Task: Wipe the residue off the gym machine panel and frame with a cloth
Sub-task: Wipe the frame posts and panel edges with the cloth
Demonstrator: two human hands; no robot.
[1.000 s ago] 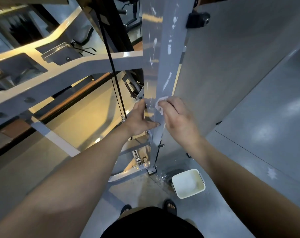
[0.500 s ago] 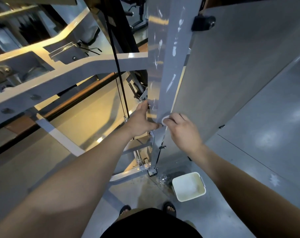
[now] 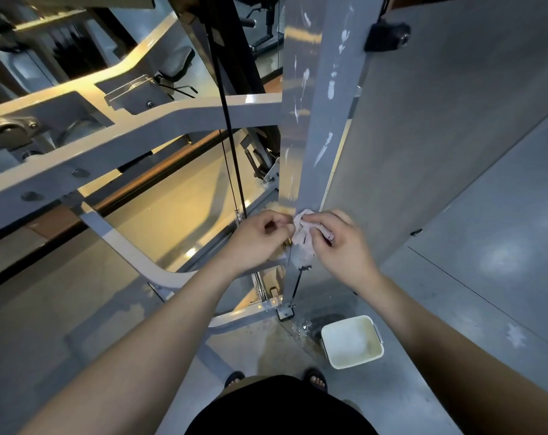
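— At the lower part of the frame post point(image 3: 324, 171), what is listed?
— Cloth point(image 3: 302, 243), pink, crumpled, against the post; right hand point(image 3: 341, 249) fingers curled around it, left hand point(image 3: 254, 246) fingers pinching its edge. Higher up the post: white residue streaks point(image 3: 330, 89).

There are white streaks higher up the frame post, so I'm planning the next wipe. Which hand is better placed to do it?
Right. The right hand grips most of the cloth against the frame post, directly below the streaks; the left hand only meets its edge.
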